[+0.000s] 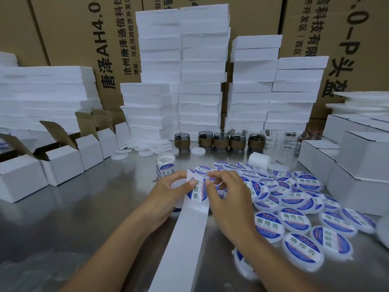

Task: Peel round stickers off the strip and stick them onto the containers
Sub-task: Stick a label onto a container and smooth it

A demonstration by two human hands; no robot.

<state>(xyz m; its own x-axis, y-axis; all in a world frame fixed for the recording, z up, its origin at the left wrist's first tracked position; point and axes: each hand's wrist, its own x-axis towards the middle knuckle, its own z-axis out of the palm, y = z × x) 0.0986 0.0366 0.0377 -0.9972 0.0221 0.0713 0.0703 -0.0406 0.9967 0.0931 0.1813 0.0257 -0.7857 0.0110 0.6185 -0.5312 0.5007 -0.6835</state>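
While dozens of labelled containers point(294, 220) lie heaped on the table point(84, 218) to the right, one round sticker point(199, 191) is only half lifted off the strip point(185, 239), which trails toward the viewer. The left hand point(166, 192) has its grip on the strip's top, thumb pressed down; the right hand point(227, 199) pinches the sticker's edge. The job looks well advanced, though I cannot pick out unlabelled ones. A sticker roll point(165, 167) and open white boxes point(63, 163) stand apart; nothing blocks the hands.
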